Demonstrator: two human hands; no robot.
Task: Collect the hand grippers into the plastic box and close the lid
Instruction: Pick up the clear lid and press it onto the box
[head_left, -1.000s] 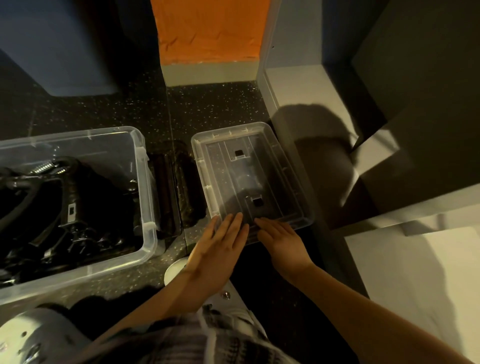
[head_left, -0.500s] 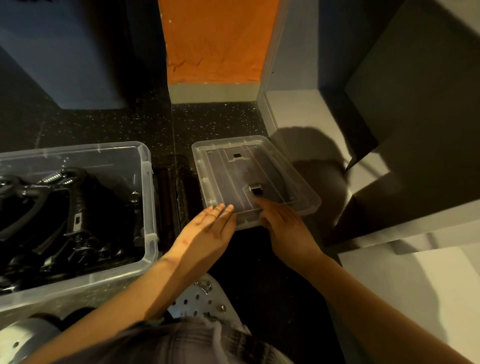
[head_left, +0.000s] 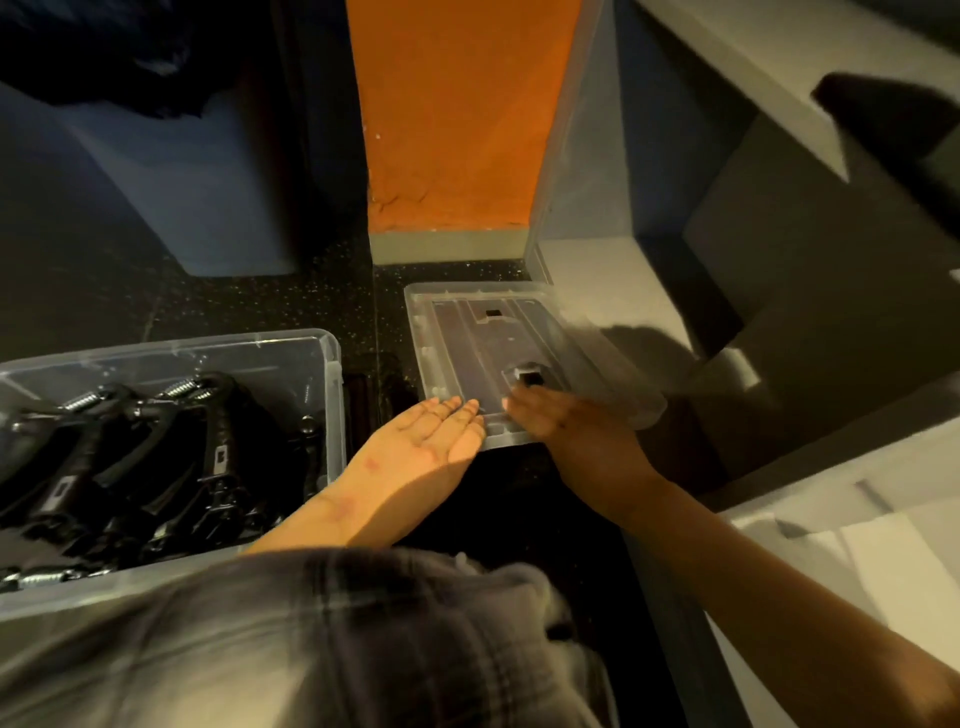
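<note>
1. Since the lid (head_left: 467, 353) lies apart from the plastic box (head_left: 208, 340), on the dark floor (head_left: 363, 312) to the box's right, it has to be lifted and carried left. Risk, as judged: thin clear plastic taken by one end may flex, twist or slip.
2. Further risk: the lid's raised edge suggests it lies underside up. If so, setting it on the box unturned would stop it seating.
3. Further risk: a handle or spring standing above the box's rim would hold the lid off. Whether any does cannot be told.
4. Left hand (head_left: 431, 441): just right of the box, fingers straight and together, tips at the lid's near edge, holding nothing.
5. Right hand (head_left: 576, 436): farther right of the box, blurred, fingertips on the lid's near end. Whether it pinches the edge cannot be told.
6. Hand grippers (head_left: 156, 447): several inside the box, black handles, bright coil springs, heaped crosswise.
7. Plastic box: clear, rectangular, open-topped, with a rolled rim.
8. Lid: clear, flat and ribbed, with two dark rectangular openings along its middle. Its side farthest from the box is blurred.
</note>
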